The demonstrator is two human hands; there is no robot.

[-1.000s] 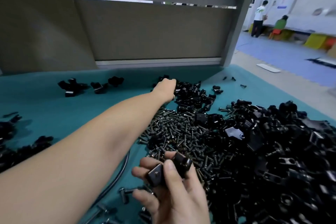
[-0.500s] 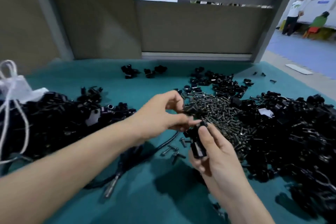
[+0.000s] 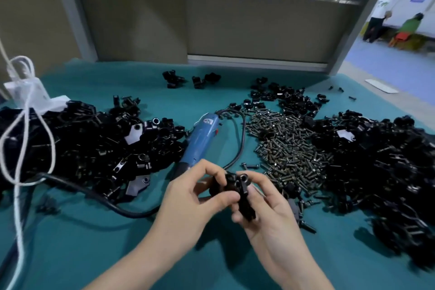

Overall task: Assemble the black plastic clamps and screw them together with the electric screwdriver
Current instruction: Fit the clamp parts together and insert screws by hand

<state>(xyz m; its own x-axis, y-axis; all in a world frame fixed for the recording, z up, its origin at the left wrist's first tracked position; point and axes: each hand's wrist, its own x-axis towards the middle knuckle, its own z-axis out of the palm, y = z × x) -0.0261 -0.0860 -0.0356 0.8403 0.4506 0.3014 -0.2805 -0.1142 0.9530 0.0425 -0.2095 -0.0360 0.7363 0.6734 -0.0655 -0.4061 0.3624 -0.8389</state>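
Both hands meet over the teal table near its front. My right hand [image 3: 266, 205] grips a black plastic clamp piece [image 3: 244, 198], and my left hand [image 3: 197, 198] pinches a second black piece [image 3: 227, 182] pressed against it. The blue electric screwdriver [image 3: 200, 141] lies on the cloth just behind my left hand, with its black cable [image 3: 242, 139] looping to the right. A heap of dark screws [image 3: 287, 148] sits right of centre. Piles of black clamp parts lie at the left [image 3: 89, 146] and at the right [image 3: 381, 172].
A white cord [image 3: 21, 139] and white box [image 3: 30, 92] sit at the far left. A few assembled clamps [image 3: 193, 79] lie at the back centre, before a grey partition [image 3: 259, 23]. A thick black cable [image 3: 98, 195] crosses the cloth. Two people are far off at the right.
My left hand has come back from the far pile to meet my right hand. Both hands now hold black pieces together nearer to me. The view has swung left, showing the screwdriver.
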